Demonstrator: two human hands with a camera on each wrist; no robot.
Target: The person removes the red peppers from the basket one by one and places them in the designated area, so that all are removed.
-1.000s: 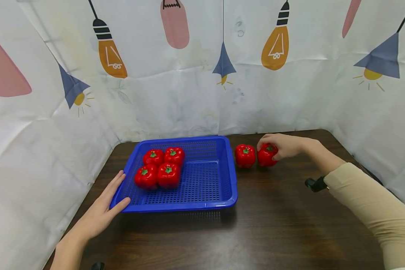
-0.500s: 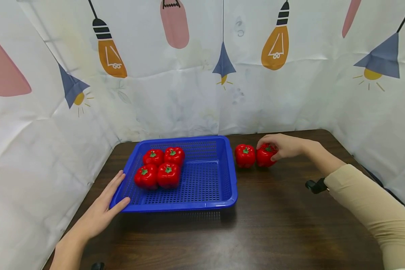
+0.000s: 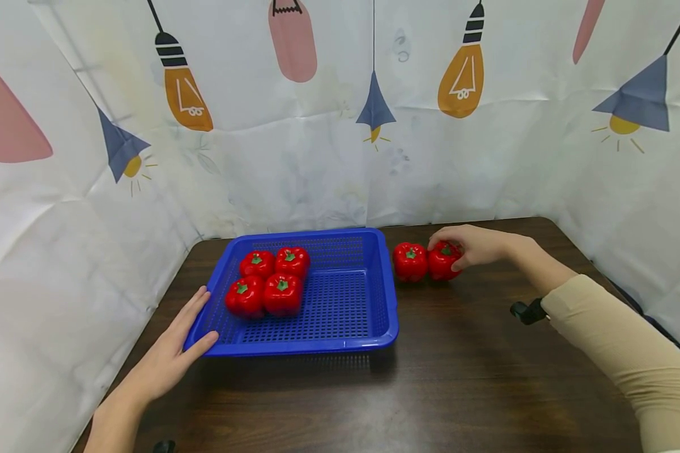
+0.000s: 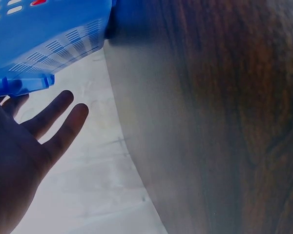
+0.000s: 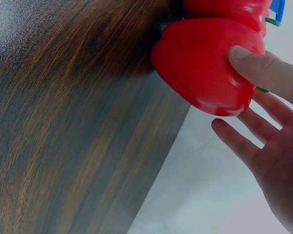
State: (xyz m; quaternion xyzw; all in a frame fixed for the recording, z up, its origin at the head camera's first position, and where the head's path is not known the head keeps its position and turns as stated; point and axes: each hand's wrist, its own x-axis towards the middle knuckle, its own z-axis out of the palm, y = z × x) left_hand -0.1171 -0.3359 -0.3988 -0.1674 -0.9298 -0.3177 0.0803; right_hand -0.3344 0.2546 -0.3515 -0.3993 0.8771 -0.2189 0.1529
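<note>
In the head view my right hand (image 3: 473, 244) holds a red bell pepper (image 3: 442, 265) between thumb and fingers, right of the basket. Its thumb (image 5: 259, 68) presses the side of this bell pepper (image 5: 200, 63) in the right wrist view. Touching it on the left is another red bell pepper (image 3: 410, 264) on the table. My left hand (image 3: 167, 362) rests against the left rim of the blue plastic basket (image 3: 340, 345), fingers straight. Several more red bell peppers (image 3: 283, 294) sit grouped in the left part of the basket. Left fingers (image 4: 71, 124) are spread in the left wrist view.
A dark wood-grain table (image 3: 459, 384) lies under everything. Behind it and at both sides hangs a white curtain (image 3: 300, 170) printed with lamps and bulbs. A black camera mount (image 3: 528, 311) sticks out by the right sleeve.
The right hand has slid its bell pepper slightly left, narrowing the gap until it meets the neighbouring one. The left hand and the basket stay where they were.
</note>
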